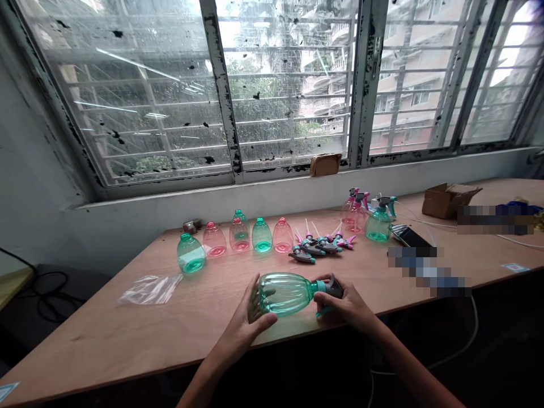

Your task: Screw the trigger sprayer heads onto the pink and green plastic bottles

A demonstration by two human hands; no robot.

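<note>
Over the bench's point(127, 334) front edge, a green spray bottle point(284, 293) is held sideways; toward the back I count three headed bottles point(378, 225), six bare-necked bottles point(262, 235). Left hand point(249, 317) cups its base, right hand point(346, 306) grips its trigger head point(334, 287); loose spray triggers point(312, 247) lie unfitted.

A translucent green bottle point(284, 293) with grey-and-teal sprayer point(335, 288) is held sideways over the table point(127, 340).
</note>
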